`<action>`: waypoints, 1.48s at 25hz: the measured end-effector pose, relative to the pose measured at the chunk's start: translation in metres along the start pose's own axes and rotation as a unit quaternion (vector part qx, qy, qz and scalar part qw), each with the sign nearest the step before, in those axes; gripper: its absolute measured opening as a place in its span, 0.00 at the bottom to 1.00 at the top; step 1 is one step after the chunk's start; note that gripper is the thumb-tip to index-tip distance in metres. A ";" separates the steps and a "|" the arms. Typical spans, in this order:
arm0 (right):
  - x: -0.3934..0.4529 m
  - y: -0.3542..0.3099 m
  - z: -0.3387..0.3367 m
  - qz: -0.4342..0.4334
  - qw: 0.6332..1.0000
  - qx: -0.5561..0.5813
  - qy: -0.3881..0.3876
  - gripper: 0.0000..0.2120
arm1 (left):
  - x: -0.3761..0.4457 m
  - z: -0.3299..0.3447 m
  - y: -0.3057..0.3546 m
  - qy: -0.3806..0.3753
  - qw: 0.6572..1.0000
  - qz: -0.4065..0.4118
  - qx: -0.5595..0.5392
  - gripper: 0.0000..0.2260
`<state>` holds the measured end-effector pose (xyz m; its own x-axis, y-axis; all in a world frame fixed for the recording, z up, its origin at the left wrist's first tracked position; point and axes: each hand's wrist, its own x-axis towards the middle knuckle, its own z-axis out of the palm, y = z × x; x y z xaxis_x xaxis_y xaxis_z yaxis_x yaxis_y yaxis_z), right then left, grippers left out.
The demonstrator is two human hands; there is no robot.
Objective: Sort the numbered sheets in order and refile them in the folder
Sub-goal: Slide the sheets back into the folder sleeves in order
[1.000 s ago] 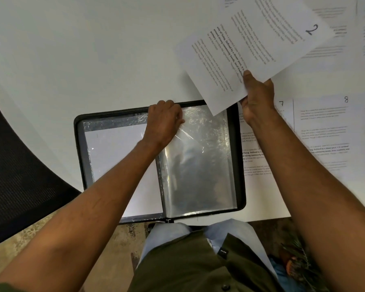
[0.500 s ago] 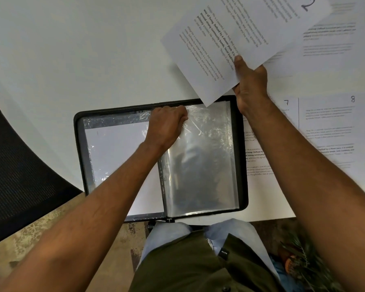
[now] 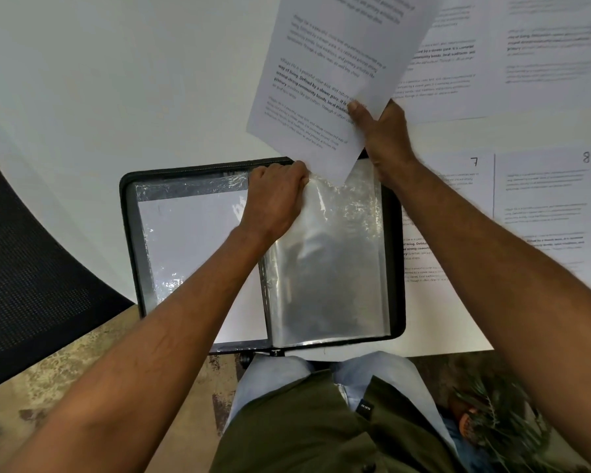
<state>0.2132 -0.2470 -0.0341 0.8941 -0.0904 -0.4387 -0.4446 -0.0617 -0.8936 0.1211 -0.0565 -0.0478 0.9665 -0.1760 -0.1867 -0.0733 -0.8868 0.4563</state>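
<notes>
Right now your left hand (image 3: 274, 196) pinches the top edge of a clear plastic sleeve (image 3: 328, 261) in the black zip-edged display folder (image 3: 127, 233), which lies open at the near edge of the white desk (image 3: 99, 80). Your right hand (image 3: 384, 138) grips a white printed sheet (image 3: 325, 73) by its lower corner, thumb on top; that corner hangs just over the sleeve's mouth. Sheets numbered 7 (image 3: 458, 186) and 8 (image 3: 553, 199) lie flat right of the folder, touching edge to edge. Bare desk spreads to the left.
</notes>
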 end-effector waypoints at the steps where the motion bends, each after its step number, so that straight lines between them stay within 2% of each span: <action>1: 0.000 0.001 -0.003 -0.001 1.000 -0.009 -0.013 0.16 | 0.001 0.000 0.000 0.000 1.000 -0.001 -0.001 0.07; 7: -0.001 0.005 -0.021 0.003 0.993 -0.064 -0.100 0.22 | 0.007 -0.003 0.001 0.002 1.000 0.001 0.002 0.09; 11: -0.002 0.003 -0.025 0.002 0.985 -0.096 -0.142 0.19 | 0.009 -0.003 0.000 0.005 1.000 0.002 -0.003 0.08; 18: 0.008 0.001 -0.038 -0.033 0.973 -0.192 -0.123 0.21 | 0.008 -0.005 -0.007 0.020 1.000 -0.011 -0.010 0.08; 24: 0.012 0.002 -0.045 -0.025 0.974 -0.176 -0.143 0.21 | 0.014 -0.014 -0.028 0.001 0.999 -0.045 0.018 0.08; 28: 0.013 -0.001 -0.046 -0.014 0.972 -0.176 -0.152 0.22 | 0.013 -0.022 -0.043 0.008 0.996 -0.084 0.001 0.08; 34: 0.011 -0.009 -0.043 -0.010 0.967 -0.174 -0.185 0.17 | 0.028 -0.024 -0.049 0.021 0.962 -0.234 -0.135 0.14; 37: 0.014 -0.011 -0.047 0.000 0.963 -0.181 -0.201 0.18 | 0.036 -0.024 -0.054 0.000 0.936 -0.281 -0.214 0.07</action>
<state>0.2280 -0.2943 -0.0258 0.8102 0.2971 -0.5053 -0.3692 -0.4110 -0.8335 0.1655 -0.0046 -0.0587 0.8227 0.2665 -0.5021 0.5517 -0.5869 0.5926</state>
